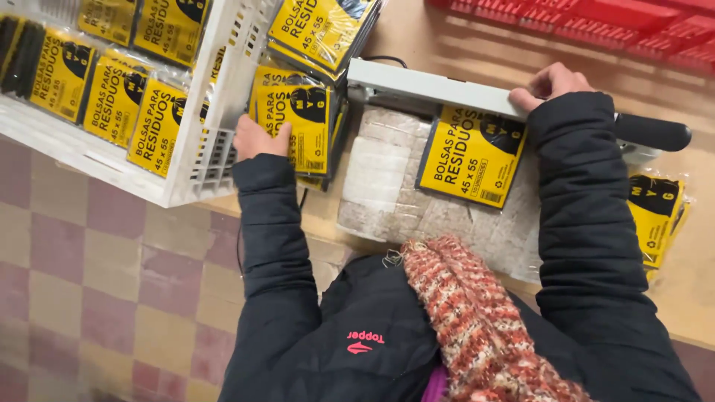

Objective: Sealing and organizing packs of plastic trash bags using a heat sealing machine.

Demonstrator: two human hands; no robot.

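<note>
On the wooden table, w/ the heat sealer as landmark: right hand rests on the sealer's white bar, fingers curled over its top edge — gripping the bar, pressing it down by the look of it. One yellow-and-black bag pack lies just below the bar, its top edge tucked under it, on a pale padded mat. Black handle sticks out at the sealer's right end.

Left of the sealer, left hand lies against a stack of same packs; fingers are hidden behind the stack, so can't tell if it's grasping or only steadying it. Further left, a white plastic crate holds many packs stood in rows. Above the sealer's left end, another small pile. To the right, below the handle, a few loose packs.

Judgement: well along, not finished — crate looks mostly filled, one pack is at the bar now, and stacks both sides are yet to be dealt with; which are done, can't tell.
</note>
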